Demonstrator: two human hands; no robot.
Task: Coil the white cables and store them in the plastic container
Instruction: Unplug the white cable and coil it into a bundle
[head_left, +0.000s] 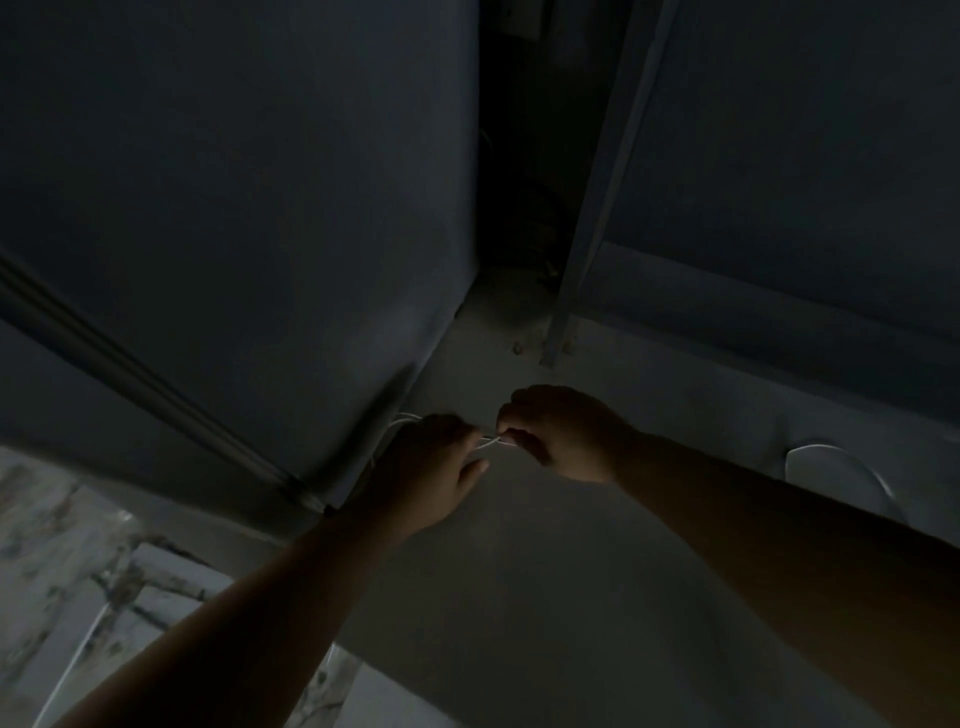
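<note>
Dimly, a white cable (491, 442) spans the small gap between the left hand (428, 467) and right hand (563, 431), both pinched shut on it. More cable loops (400, 420) beyond the left hand, against the dark panel's (234, 234) lower edge. Bare floor (519, 561) lies open beneath.

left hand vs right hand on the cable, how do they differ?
The left hand sits lower and nearer the dark wall, with loops of the white cable showing behind it; the right hand sits higher, with no loops by it. The left hand's fingers are partly extended, while the right hand is curled into a tight pinch. Both grip the short cable stretch between them, palms down. The dim light hides finer detail.
</note>
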